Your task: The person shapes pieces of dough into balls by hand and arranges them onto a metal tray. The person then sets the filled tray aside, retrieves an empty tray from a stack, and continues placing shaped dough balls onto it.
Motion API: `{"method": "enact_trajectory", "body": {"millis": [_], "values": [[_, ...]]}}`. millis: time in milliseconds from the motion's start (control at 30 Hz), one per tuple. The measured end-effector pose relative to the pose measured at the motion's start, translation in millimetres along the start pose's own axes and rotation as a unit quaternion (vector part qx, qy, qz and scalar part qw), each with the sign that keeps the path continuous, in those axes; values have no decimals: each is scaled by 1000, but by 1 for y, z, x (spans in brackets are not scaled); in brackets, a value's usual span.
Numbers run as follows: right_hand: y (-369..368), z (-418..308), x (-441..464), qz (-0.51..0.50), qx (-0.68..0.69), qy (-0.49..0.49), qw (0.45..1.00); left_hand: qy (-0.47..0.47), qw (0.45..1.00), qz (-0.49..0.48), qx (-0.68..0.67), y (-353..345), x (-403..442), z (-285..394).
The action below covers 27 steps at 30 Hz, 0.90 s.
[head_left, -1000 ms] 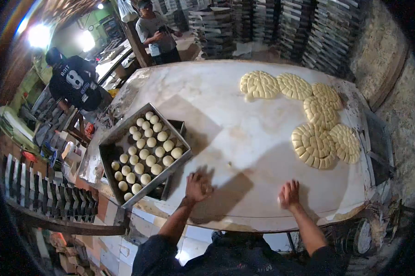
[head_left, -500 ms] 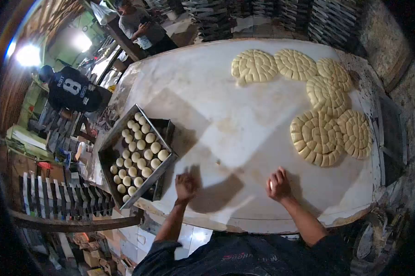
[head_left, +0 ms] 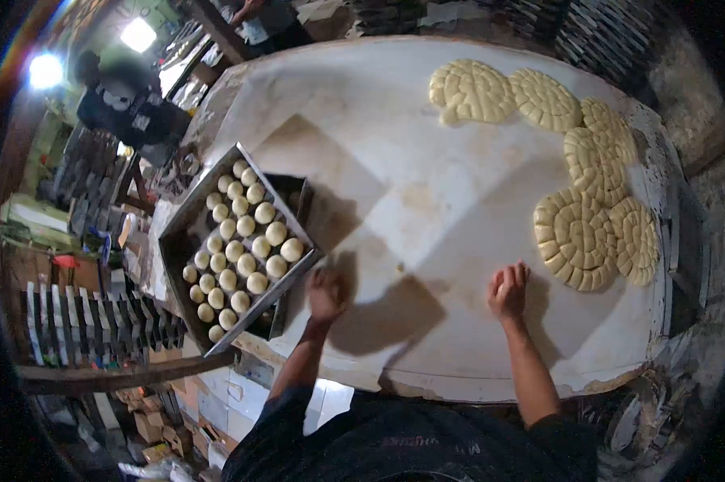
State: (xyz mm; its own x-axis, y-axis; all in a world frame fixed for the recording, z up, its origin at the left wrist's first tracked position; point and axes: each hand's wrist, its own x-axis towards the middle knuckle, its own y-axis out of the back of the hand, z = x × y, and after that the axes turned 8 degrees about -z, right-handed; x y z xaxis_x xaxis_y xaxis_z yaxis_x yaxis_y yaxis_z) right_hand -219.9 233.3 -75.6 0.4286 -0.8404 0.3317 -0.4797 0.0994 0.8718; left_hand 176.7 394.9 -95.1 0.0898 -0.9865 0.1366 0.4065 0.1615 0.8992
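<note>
My left hand [head_left: 328, 293] is low on the table [head_left: 415, 197], fingers curled down and slightly blurred, just right of a metal tray [head_left: 260, 315]. Whatever is under its palm is hidden. Farther right, my right hand [head_left: 508, 291] has its fingers bent inward in a cupped grip. A pale dough ball showed in it a moment ago; now the fingers cover it. Rows of round dough balls [head_left: 244, 226] sit in the tray. A small dough scrap [head_left: 400, 267] lies on the table between my hands.
Several flat rounds of scored dough [head_left: 575, 239] lie along the table's right side and far right. A second dark tray [head_left: 298, 197] is under the first. A person in a dark shirt [head_left: 129, 108] stands at the left; another person [head_left: 258, 24] is behind the table.
The view has shifted, so the table and dough rounds sit differently in it. My right hand's fingers have turned, and the pale dough between them no longer shows. My left hand stays beside the tray.
</note>
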Motion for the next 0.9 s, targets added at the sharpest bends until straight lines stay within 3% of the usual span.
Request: {"method": "enact_trajectory", "body": {"millis": [33,100,133,200,233,267,300,333,400,433,500,533,567,600,633,667,700,767,833,867,900], "values": [[-14,-10,6,-12,1,8,1000,-18,998,55,34,-17,18,4],[-44,-36,16,83,70,-130,986,26,995,93,-39,-30,38,34],[-53,-50,12,74,70,-117,988,51,985,-3,166,-55,32,36],[-61,-78,-19,51,198,-173,963,-21,983,-181,38,-61,6,48],[-53,-83,-32,9,137,-99,986,25,994,-12,103,-164,-43,35],[-37,-80,-45,-35,73,-24,996,30,995,-4,100,-153,-65,24],[-24,-80,-50,-41,50,-36,997,99,977,-140,-126,-123,-89,14],[-10,-78,-50,-48,26,-46,997,156,887,-262,-346,-85,-109,8],[19,-49,-45,-201,115,-286,930,135,830,-306,-447,34,-111,22],[28,-47,-37,-208,111,-283,930,71,908,-240,-337,112,-89,26],[38,-56,-4,-235,322,-470,788,-74,951,-80,-288,195,-69,-4],[38,-86,22,-226,328,-419,816,-134,959,5,-251,219,-51,-42],[34,-130,52,-218,332,-367,841,-37,985,-23,-164,268,-37,-60],[28,-176,83,-229,329,-299,866,-6,974,37,-224,255,-23,-124],[20,-226,115,-239,324,-231,886,22,993,50,-101,276,-8,-158],[11,-285,143,-235,374,-145,885,54,996,62,22,297,8,-191],[2,-335,171,-246,310,1,918,97,993,60,20,290,24,-244],[-26,-437,208,-233,343,98,904,150,986,65,13,273,35,-296],[-71,-507,241,-139,305,334,881,168,985,-23,-26,270,34,-311],[-103,-536,245,-155,344,346,859,178,983,-19,-28,265,30,-317],[-137,-557,250,-219,298,360,857,130,988,52,-63,259,25,-325]]}}
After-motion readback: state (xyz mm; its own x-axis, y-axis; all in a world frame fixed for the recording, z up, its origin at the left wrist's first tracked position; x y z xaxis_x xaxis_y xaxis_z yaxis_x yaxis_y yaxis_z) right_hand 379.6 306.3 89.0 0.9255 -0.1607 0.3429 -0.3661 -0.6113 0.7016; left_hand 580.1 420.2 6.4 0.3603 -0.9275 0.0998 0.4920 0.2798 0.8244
